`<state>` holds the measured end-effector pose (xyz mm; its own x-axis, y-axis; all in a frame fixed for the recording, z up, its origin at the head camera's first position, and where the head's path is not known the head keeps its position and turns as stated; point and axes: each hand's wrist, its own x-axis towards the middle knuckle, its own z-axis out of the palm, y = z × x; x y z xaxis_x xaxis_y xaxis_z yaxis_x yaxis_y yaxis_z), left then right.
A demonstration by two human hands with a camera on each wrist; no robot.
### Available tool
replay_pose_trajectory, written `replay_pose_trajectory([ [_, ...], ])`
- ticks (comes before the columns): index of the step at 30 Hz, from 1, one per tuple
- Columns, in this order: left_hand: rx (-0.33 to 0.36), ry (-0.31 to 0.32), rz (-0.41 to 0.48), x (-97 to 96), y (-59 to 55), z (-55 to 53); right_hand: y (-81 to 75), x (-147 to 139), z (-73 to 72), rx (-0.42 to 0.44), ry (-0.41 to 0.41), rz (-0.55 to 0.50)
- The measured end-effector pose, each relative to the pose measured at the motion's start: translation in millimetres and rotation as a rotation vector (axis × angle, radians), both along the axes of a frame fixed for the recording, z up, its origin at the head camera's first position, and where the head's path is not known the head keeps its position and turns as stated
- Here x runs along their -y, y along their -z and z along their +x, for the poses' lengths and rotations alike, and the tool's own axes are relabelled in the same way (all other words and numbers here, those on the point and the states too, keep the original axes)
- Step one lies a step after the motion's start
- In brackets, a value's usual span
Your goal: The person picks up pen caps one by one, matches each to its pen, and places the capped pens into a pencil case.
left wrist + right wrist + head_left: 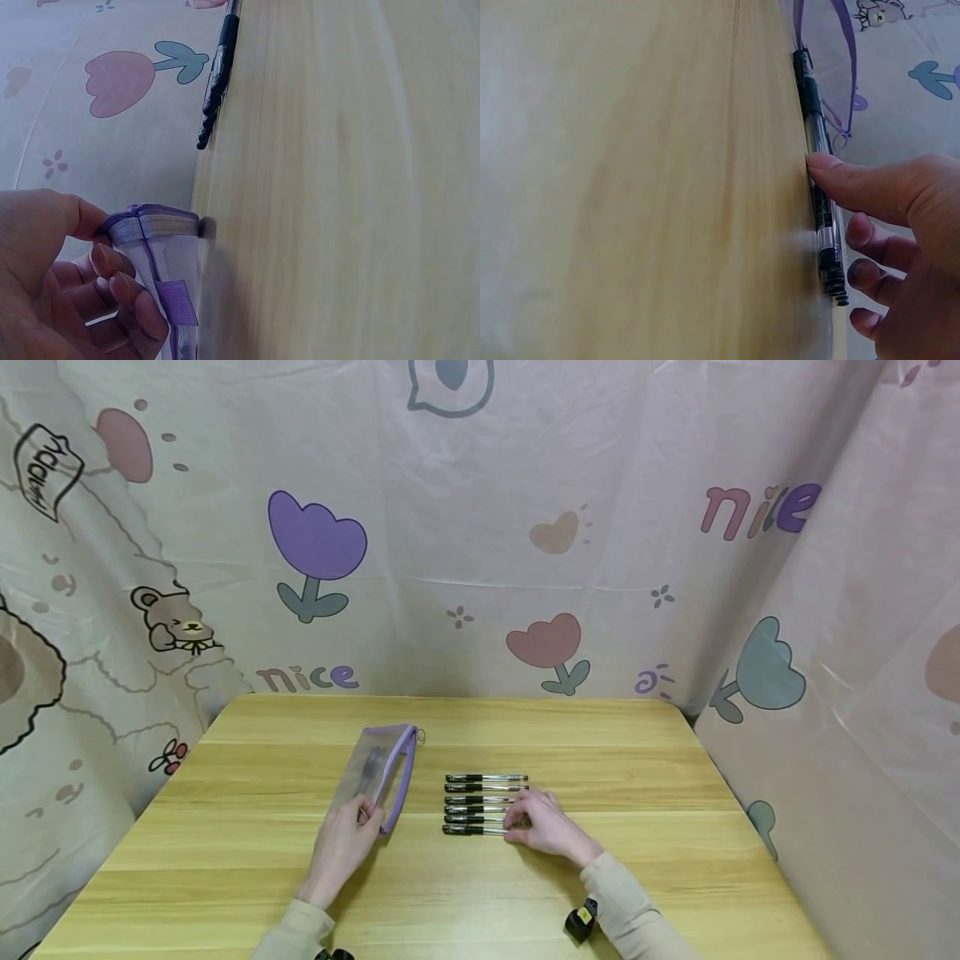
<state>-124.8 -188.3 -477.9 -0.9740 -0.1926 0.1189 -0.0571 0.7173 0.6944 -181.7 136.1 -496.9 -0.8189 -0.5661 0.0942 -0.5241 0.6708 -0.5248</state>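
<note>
A translucent zip pencil case [397, 752] with purple trim lies left of centre on the table, its mouth spread apart. A dark, unclear shape shows through its wall. My left hand [348, 839] pinches the near end of the case's rim; in the left wrist view the thumb and a finger hold the purple edge [124, 221]. Several black-gripped clear gel pens [465, 810] lie side by side, right of the case. At their right ends, my right hand [551, 827] holds the nearest pen [810, 94] between thumb and fingers. The index fingertip is hidden behind it.
Both hands work over a wooden table [600, 752]. A patterned curtain [465, 527] hangs behind it and along both sides. A small black device [581, 921] is at the right wrist, and another [335, 954] at the left wrist.
</note>
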Motion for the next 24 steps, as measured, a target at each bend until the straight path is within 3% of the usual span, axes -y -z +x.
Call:
replay_pose_trajectory([
  [24, -0.009, 0.004, -0.003, -1.4, -1.1, 0.7, 3.6, -3.2, -2.0, -0.035, 0.004, -0.04],
])
